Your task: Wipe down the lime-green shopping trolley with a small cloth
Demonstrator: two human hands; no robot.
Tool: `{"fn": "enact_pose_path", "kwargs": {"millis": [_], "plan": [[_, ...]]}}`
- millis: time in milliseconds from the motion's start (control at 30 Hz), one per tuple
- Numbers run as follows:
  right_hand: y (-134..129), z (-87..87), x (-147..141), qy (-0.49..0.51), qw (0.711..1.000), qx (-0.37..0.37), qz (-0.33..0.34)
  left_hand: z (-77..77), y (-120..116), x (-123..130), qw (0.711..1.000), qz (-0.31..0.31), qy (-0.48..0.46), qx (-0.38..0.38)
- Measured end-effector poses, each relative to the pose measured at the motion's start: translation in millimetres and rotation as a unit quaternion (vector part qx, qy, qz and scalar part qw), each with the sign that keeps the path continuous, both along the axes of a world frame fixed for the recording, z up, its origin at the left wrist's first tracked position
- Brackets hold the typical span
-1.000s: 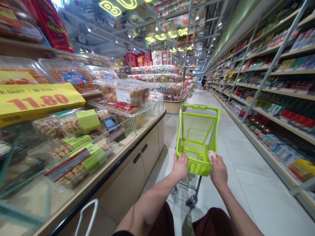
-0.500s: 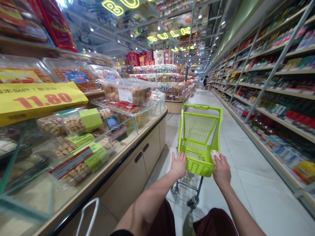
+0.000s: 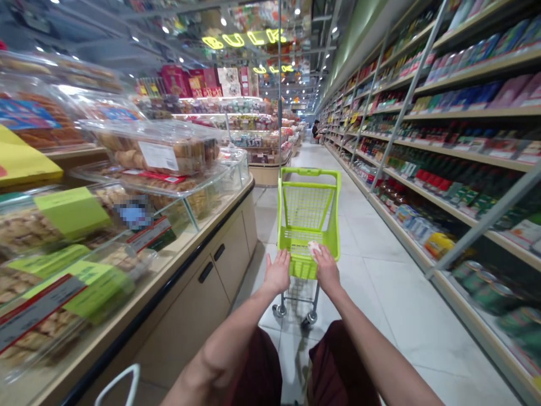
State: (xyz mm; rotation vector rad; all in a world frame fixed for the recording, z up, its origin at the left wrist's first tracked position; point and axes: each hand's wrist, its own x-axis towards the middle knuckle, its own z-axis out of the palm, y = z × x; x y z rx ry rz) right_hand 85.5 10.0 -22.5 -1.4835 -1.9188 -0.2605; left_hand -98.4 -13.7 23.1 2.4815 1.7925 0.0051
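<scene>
- green cart [image 3: 307,210] ahead of us on tiled floor [image 3: 359,293]
- our left hand [image 3: 277,272] at its near rim, fingers extended, thumb spread
- our right hand [image 3: 327,267]: fingers pinching a pale wad [image 3: 313,246]

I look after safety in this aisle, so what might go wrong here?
The pale item in the right hand might slip, as that hand is also at the green cart. Veering left, the cart could bump the counter. Farther ahead, a person near the shelves might get in its way.
</scene>
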Motion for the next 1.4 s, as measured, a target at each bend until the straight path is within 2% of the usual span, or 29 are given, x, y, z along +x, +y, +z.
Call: {"fn": "enact_pose_path", "kwargs": {"millis": [100, 167, 333, 500, 567, 667, 767, 833, 900, 1067, 1133, 1200, 1333, 1400], "plan": [[-0.9, -0.4, 23.3, 0.002, 0.998, 0.009, -0.068, -3.5, -0.7, 1.9, 1.0, 0.003, -0.009, -0.001], [-5.6, -3.2, 25.8, -0.021, 0.999, 0.01, -0.045, -8.8, -5.2, 3.5, 1.0, 0.011, -0.023, 0.01], [-19.7, -6.2, 0.2, -0.02, 0.998, 0.054, 0.023, -31.6, -30.0, -0.3, 0.998, 0.042, -0.051, 0.005], [-20.3, -6.2, -37.5, -0.045, 0.991, 0.084, 0.089, -51.1, -54.5, -15.5, 0.996, 0.07, -0.052, -0.01], [-18.8, -15.4, -52.3, -0.077, 0.988, 0.062, 0.12, -56.1, -61.7, -20.0, 0.996, 0.072, -0.053, 0.0], [-21.6, -43.7, -67.0, -0.111, 0.984, 0.005, 0.138, -62.0, -72.1, -22.7, 0.996, 0.065, -0.058, 0.016], [-34.3, -77.1, -68.7, -0.122, 0.984, -0.066, 0.113, -66.7, -81.2, -23.1, 0.997, 0.049, -0.06, 0.011], [-44.6, -88.8, -64.7, -0.12, 0.984, -0.095, 0.09, -68.5, -84.3, -23.8, 0.997, 0.04, -0.06, 0.009], [-51.0, -84.0, -60.0, -0.114, 0.985, -0.085, 0.093, -68.8, -83.8, -25.0, 0.997, 0.043, -0.059, 0.013], [-37.9, -28.3, -55.9, -0.064, 0.991, 0.034, 0.111, -64.3, -75.0, -21.2, 0.994, 0.096, -0.055, 0.016], [-29.0, -19.3, -55.9, -0.064, 0.991, 0.034, 0.114, -62.1, -74.0, -15.8, 0.993, 0.098, -0.055, 0.018], [-25.6, -28.7, -54.8, -0.084, 0.989, -0.004, 0.124, -60.5, -75.5, -10.2, 0.994, 0.09, -0.052, 0.021], [-39.9, -72.6, -47.6, -0.101, 0.985, -0.078, 0.114, -58.5, -80.2, -3.8, 0.996, 0.081, -0.042, 0.023], [-49.7, -81.4, -42.4, -0.094, 0.986, -0.083, 0.107, -57.5, -80.6, -2.7, 0.995, 0.084, -0.04, 0.02]]}}
